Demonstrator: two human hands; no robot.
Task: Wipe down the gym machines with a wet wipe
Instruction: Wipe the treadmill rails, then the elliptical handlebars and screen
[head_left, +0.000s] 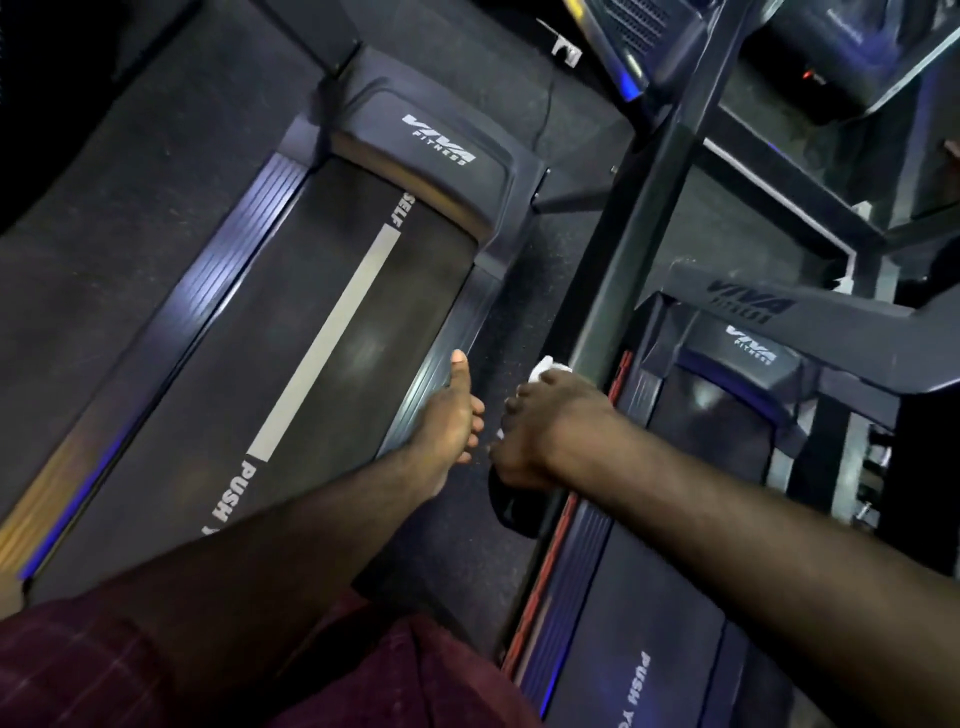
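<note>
Treadmill cover (439, 140) reads VIVA FITNESS (belt (415, 291): PUSH); right hand (550, 426) clutches wipe (545, 368) against rail (634, 234), left hand (452, 410) loosely curled.

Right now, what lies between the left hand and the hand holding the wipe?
Head view: only a narrow gap. The left hand and the right hand, gripping the white wipe, are apart; dark speckled floor shows below them.

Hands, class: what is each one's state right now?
Left hand: open, fingers loosely curled, holding nothing.
Right hand: closed on the wet wipe.
</note>
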